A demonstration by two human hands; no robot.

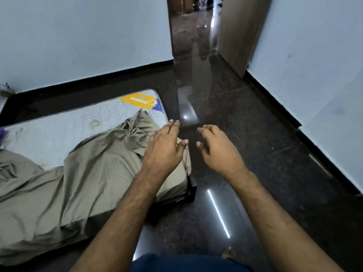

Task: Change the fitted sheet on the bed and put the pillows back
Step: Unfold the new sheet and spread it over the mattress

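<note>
Head view: olive fitted sheet [82, 179] lies bunched over the near end of the mattress [59, 132], directly under and to the left of the left hand [165, 148]. It covers the near corner by the dark bed frame [191, 190] and rides up in a crumpled ridge toward the far corner. That far corner, with the yellow-and-blue label [141, 102] just ahead of the left fingertips, is bare, as is the quilted top further left. Judgement: sheet is only partly on, so far corner comes next.

Left hand hovers palm-down over the sheet's right edge, fingers straight and loosely spread, holding nothing; whether it touches the cloth, cannot tell. Right hand [218, 152] hangs off the mattress over the glossy dark floor [255, 154], fingers loosely curled, holding nothing. Both sit close together, thumbs near each other, likely poised to catch the ridge of cloth and pull it toward the label corner.

No pillows in view. Something purple [3, 132] shows at the frame edge far left of the hands; too little of it shows to identify. Ahead of the hands, an open doorway with a wooden door [235, 36]; pale walls [78, 36] on both sides. Bare toes [227, 253] below the right forearm.
</note>
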